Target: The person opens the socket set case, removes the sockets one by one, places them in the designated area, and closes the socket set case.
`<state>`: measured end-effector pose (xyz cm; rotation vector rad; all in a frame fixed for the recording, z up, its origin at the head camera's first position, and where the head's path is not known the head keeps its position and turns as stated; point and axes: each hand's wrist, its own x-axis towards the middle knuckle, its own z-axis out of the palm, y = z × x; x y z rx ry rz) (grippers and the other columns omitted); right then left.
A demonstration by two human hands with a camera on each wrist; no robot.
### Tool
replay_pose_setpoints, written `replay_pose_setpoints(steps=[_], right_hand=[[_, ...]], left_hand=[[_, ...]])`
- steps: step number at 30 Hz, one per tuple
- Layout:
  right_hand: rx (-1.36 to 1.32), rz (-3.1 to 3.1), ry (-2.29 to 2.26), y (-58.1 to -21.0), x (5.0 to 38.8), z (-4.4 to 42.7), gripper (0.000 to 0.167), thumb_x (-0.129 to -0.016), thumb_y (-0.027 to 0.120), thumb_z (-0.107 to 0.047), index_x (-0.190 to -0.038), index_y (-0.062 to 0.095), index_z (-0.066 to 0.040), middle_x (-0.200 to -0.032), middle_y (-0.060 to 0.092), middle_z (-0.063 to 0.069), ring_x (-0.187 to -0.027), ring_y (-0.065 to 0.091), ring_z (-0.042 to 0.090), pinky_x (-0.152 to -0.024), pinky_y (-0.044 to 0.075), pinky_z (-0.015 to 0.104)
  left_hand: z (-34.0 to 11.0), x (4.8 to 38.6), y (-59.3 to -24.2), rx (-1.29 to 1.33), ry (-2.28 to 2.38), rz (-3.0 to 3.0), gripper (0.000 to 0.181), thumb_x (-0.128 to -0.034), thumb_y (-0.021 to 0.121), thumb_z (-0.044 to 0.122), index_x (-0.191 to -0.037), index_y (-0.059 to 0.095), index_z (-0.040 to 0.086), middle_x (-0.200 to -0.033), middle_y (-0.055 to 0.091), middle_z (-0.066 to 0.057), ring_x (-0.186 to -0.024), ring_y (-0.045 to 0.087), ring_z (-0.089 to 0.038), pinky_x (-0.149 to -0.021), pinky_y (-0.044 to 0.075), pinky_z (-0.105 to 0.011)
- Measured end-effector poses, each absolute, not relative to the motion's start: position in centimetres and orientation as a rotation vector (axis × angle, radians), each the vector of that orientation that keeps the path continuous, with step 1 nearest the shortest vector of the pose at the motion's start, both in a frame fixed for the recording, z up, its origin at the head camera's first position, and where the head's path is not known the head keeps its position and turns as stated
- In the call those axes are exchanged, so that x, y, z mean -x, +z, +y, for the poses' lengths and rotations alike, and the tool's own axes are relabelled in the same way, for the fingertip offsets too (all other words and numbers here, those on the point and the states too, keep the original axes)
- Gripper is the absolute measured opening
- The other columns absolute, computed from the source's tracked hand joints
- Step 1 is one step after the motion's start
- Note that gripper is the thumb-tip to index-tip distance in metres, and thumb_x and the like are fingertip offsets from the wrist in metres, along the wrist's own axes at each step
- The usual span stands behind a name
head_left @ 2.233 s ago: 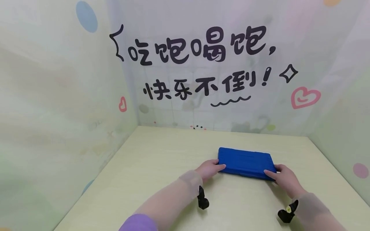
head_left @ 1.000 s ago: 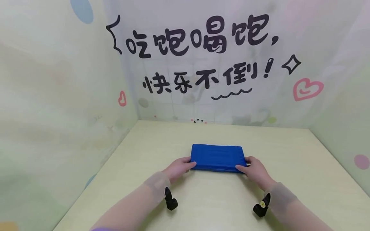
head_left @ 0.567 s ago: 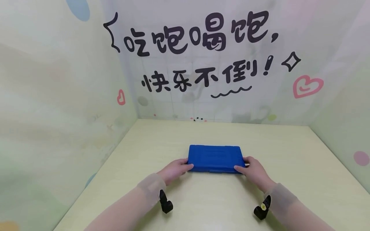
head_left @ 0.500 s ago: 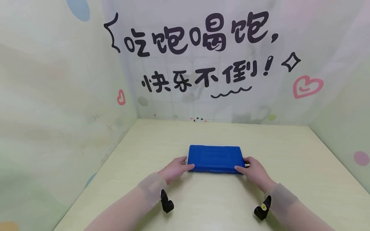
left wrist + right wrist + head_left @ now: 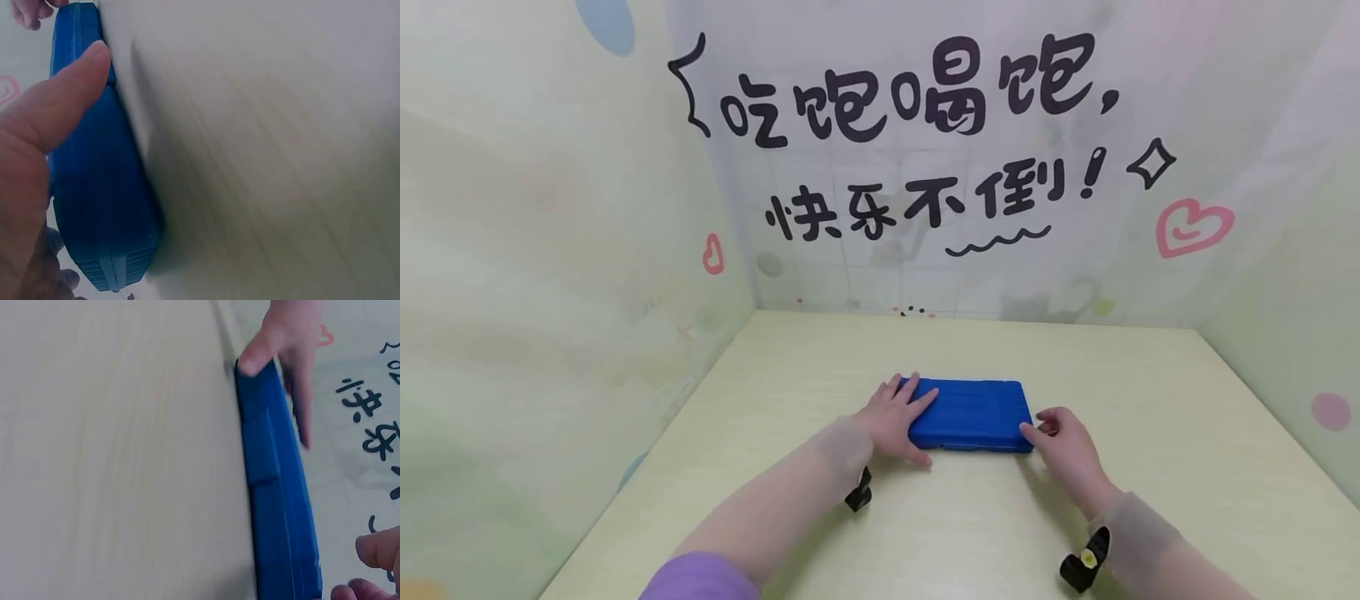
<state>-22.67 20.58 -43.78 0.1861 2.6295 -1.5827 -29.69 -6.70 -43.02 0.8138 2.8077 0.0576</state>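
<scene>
Under the spread fingers [image 5: 922,402] of your left hand [image 5: 891,423] lies the left end of the blue case [image 5: 977,414], flat on the bench [image 5: 970,533]. Those fingers are straight and wide apart, curled round nothing, and the thumb reaches past the case's near edge. At the opposite end, your right hand [image 5: 1070,447] has its thumb tip by the near corner and its other fingers bent just beyond; you can't tell whether they pinch the case. Judging by its lie, it looks set down and closed; your fingers aren't clear of it yet, and what else is left doesn't show.
</scene>
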Motion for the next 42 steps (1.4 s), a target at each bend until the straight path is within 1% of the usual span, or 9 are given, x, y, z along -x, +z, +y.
replay_pose_setpoints(steps=[3,5,8,11,14,18,22,31,42], right_hand=[[-0.251,2.326,-1.848,-44.0,21.4,18.6,0.041,-0.097,0.058,-0.025,-0.122,0.047,0.006,-0.106,0.055,0.016,-0.09,0.055,0.026,-0.072,0.051,0.035],[-0.289,2.088,-1.989,-44.2,20.8,17.2,0.039,-0.098,0.056,-0.022,-0.123,0.046,0.007,-0.102,0.056,0.014,-0.086,0.057,0.023,-0.069,0.051,0.033],[-0.372,1.823,-2.128,-44.8,20.3,15.4,0.036,-0.099,0.052,-0.018,-0.124,0.045,0.007,-0.099,0.058,0.012,-0.082,0.059,0.02,-0.069,0.052,0.032],[-0.434,1.65,-2.231,-45.3,20.1,14.2,0.031,-0.101,0.047,-0.016,-0.122,0.043,0.006,-0.1,0.061,0.012,-0.084,0.06,0.02,-0.073,0.052,0.032],[-0.476,1.54,-2.325,-45.6,20.2,13.4,0.029,-0.102,0.044,-0.015,-0.123,0.042,0.006,-0.103,0.062,0.014,-0.087,0.061,0.02,-0.077,0.052,0.032],[-0.52,1.456,-2.389,-45.6,20.3,12.8,0.032,-0.103,0.042,-0.014,-0.126,0.039,0.007,-0.104,0.062,0.014,-0.088,0.061,0.02,-0.079,0.052,0.031],[-0.553,1.406,-2.413,-45.6,20.4,12.3,0.033,-0.103,0.043,-0.016,-0.126,0.04,0.007,-0.101,0.061,0.012,-0.086,0.061,0.018,-0.078,0.052,0.029],[-0.584,1.291,-2.48,-45.7,20.9,11.5,0.035,-0.104,0.043,-0.026,-0.122,0.044,0.004,-0.096,0.062,0.011,-0.083,0.061,0.015,-0.077,0.052,0.027],[-0.571,1.36,-2.479,-46.3,21.4,10.8,0.047,-0.104,0.038,-0.032,-0.128,0.044,0.009,-0.097,0.064,0.01,-0.083,0.062,0.015,-0.076,0.053,0.028]], left_hand=[[-6.4,30.1,-43.2,-0.79,0.042,2.796,0.112,-0.0688,0.065,0.076,-0.155,0.007,0.035,-0.162,-0.004,-0.006,-0.146,-0.007,-0.034,-0.116,0.003,-0.048],[-6.3,30.4,-43.2,-0.782,0.026,2.788,0.112,-0.0681,0.063,0.078,-0.155,0.006,0.036,-0.162,-0.005,-0.005,-0.146,-0.007,-0.034,-0.116,0.002,-0.049],[-6.0,30.6,-43.1,-0.762,0.031,2.778,0.112,-0.0674,0.063,0.079,-0.155,0.006,0.037,-0.162,-0.006,-0.005,-0.146,-0.008,-0.034,-0.116,0.001,-0.05],[-5.8,30.9,-43.1,-0.736,0.037,2.771,0.113,-0.0669,0.064,0.078,-0.154,0.006,0.039,-0.162,-0.005,-0.004,-0.146,-0.007,-0.033,-0.116,0.003,-0.05],[-5.5,31.1,-43.0,-0.713,0.032,2.768,0.111,-0.0674,0.068,0.074,-0.154,0.007,0.04,-0.162,-0.003,-0.003,-0.147,-0.003,-0.032,-0.115,0.014,-0.049],[-5.3,31.3,-42.9,-0.712,0.015,2.784,0.106,-0.0701,0.072,0.067,-0.153,0.012,0.042,-0.162,0.004,-0.003,-0.146,0.006,-0.03,-0.108,0.032,-0.048],[-5.3,31.7,-42.9,-0.711,0.01,2.795,0.102,-0.0706,0.074,0.063,-0.152,0.016,0.045,-0.16,0.011,-0.002,-0.144,0.011,-0.029,-0.104,0.037,-0.047],[-5.6,31.8,-42.2,-0.698,0.047,2.772,0.1,-0.0699,0.074,0.063,-0.152,0.019,0.045,-0.16,0.015,-0.002,-0.144,0.013,-0.029,-0.104,0.037,-0.048],[-5.6,31.9,-42.1,-0.732,0.05,2.753,0.097,-0.0711,0.072,0.064,-0.151,0.02,0.046,-0.16,0.015,-0.003,-0.145,0.014,-0.03,-0.107,0.033,-0.051]])
